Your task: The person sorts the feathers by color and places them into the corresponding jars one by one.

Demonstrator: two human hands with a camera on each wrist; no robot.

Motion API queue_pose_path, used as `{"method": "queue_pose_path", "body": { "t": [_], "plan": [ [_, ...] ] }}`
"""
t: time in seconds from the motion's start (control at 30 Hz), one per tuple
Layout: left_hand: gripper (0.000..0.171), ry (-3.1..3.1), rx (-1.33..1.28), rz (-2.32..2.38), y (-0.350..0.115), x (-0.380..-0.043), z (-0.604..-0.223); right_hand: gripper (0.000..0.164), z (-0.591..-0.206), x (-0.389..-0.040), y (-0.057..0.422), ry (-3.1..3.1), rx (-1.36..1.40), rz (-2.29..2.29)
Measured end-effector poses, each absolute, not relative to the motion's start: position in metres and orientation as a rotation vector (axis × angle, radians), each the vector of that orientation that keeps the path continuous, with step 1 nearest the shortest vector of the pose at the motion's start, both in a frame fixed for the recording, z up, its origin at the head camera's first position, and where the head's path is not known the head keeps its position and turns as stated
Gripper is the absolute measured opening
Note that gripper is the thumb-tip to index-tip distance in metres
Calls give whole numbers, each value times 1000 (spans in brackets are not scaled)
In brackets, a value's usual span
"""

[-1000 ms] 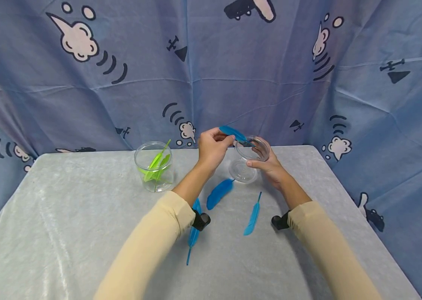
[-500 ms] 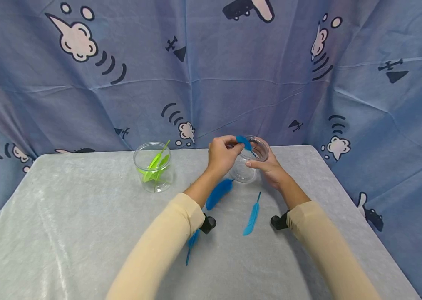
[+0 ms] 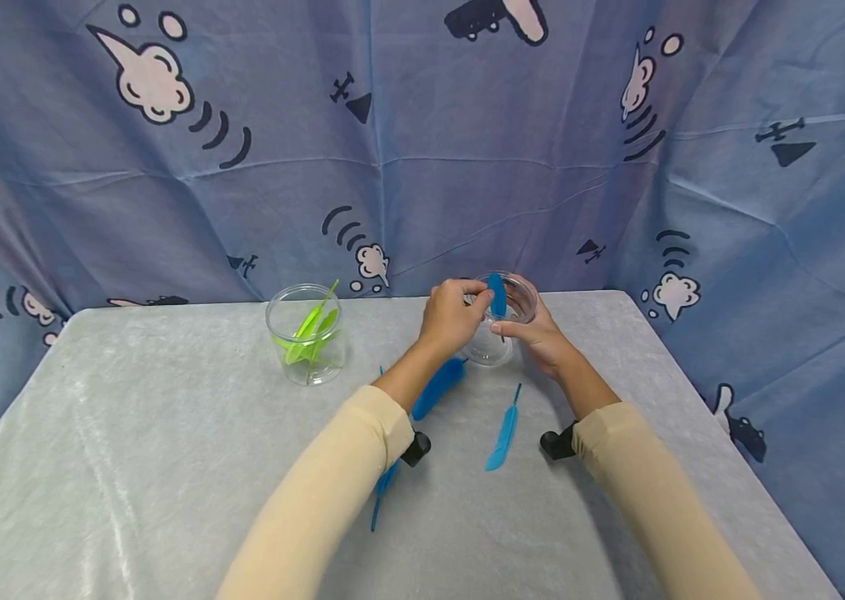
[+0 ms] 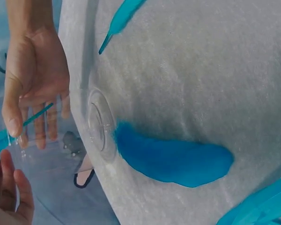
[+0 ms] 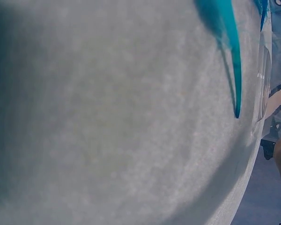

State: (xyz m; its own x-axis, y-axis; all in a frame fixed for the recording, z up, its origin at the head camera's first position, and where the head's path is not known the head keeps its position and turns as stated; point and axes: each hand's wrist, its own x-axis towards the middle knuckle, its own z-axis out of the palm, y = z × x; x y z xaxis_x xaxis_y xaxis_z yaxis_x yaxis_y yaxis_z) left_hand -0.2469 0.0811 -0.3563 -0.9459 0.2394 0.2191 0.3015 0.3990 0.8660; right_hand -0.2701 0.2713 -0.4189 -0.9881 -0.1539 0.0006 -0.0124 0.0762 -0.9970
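Note:
In the head view my left hand (image 3: 454, 315) pinches a blue feather (image 3: 497, 295) at the mouth of a clear plastic jar (image 3: 488, 348). The feather is nearly upright, its quill pointing down into the jar. My right hand (image 3: 535, 327) grips the jar near its rim, thumb in front and fingers behind. The left wrist view shows the feather's quill (image 4: 37, 115) near the right hand's thumb, with the left fingertips (image 4: 7, 161) close to the vane. Blue feathers lie nearby: a broad one (image 3: 437, 390) and a slim one (image 3: 503, 437). My left forearm partly covers more blue feather (image 3: 385, 482).
A second clear jar (image 3: 306, 292) stands to the left with green feathers (image 3: 310, 333) in it. Both jars are near the back edge of the grey cloth-covered table (image 3: 167, 433). A patterned blue curtain (image 3: 422, 125) hangs behind. Black mounts (image 3: 557, 443) sit on both wrists.
My left hand has moved right to the jar's mouth. The feather has turned from slanting to almost upright, quill down in the jar. My right hand and the jar have stayed put.

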Motion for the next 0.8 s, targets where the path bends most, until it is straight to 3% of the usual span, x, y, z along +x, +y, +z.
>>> {"method": "queue_pose_path", "body": {
  "t": [0.47,0.8],
  "plan": [
    [36,-2677,-704,-1664,67,-244,-356,91,-420,-270,270,2203,-158,-2068],
    [36,-2648,-789,-1730,23,-243,-356,92,-417,-269,272,2204,-111,-2066]
  ]
}}
